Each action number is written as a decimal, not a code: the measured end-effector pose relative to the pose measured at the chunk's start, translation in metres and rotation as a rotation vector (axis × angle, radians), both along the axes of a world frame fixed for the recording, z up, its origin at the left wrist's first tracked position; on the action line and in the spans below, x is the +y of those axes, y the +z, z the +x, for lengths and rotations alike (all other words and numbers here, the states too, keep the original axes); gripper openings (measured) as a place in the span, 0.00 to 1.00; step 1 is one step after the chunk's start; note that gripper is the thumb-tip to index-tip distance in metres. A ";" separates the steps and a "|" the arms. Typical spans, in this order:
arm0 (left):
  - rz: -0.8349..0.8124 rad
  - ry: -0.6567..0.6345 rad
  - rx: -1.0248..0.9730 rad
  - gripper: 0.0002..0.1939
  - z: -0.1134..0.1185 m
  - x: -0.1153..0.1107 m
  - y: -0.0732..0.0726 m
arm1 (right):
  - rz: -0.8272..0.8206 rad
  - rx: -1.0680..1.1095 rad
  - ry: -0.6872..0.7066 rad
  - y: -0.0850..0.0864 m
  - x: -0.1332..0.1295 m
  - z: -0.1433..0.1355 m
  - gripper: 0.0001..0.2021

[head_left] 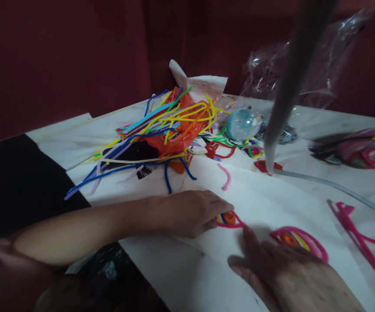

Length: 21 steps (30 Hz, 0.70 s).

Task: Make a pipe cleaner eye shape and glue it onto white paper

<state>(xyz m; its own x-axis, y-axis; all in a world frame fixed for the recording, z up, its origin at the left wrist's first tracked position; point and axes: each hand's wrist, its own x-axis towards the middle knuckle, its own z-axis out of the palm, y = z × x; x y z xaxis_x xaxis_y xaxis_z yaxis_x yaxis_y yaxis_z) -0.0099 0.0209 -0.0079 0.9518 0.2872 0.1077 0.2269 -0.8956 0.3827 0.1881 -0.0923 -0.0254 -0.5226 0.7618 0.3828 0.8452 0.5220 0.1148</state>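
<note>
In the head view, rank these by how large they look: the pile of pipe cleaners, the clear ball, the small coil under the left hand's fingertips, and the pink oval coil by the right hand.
1. Pile of pipe cleaners
2. Pink oval coil
3. Clear ball, though it lies farther off, so this rank is unsure
4. Small coil

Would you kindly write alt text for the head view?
Two bare hands rest on a white-covered table: the left hand touches a small pink-rimmed pipe-cleaner leaf, the right hand beside a larger one. Behind lies a heap of coloured pipe cleaners.
</note>
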 end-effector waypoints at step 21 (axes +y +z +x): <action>0.393 0.006 0.136 0.26 0.023 -0.019 0.002 | -0.171 0.113 -0.069 -0.002 -0.010 -0.003 0.09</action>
<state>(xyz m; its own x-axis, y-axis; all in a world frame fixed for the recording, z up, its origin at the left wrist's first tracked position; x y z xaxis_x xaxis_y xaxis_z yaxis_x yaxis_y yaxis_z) 0.0128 0.0019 -0.0062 0.9634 0.2546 0.0838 0.2572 -0.9661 -0.0221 0.1850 -0.1021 -0.0278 -0.4281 0.8532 0.2980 0.8820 0.4664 -0.0681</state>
